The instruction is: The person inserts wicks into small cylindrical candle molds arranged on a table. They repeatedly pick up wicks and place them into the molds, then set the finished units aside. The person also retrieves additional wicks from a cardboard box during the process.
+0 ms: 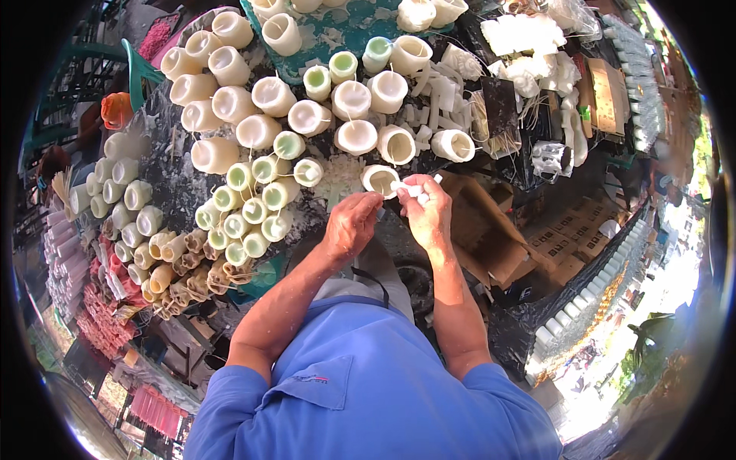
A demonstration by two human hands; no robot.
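At the near edge of the table stands a hollow cream-coloured wax candle (371, 170), its open top facing me. My right hand (428, 215) is closed on several small white wax sticks (411, 188), which reach over the candle's right rim. Just below the candle, my left hand (353, 224) is pinched closed; what lies between its fingertips is too small to make out. Close by are another hollow candle (396, 146) and a cream candle lying tilted (452, 146), with a thin wick showing.
Many cream candles (257, 132) and pale green candles (289, 145) crowd the dark, wax-spattered table. White wax scraps (443, 92) lie behind. An open cardboard box (487, 230) sits to the right below the table edge. A teal tray (330, 38) is at the back.
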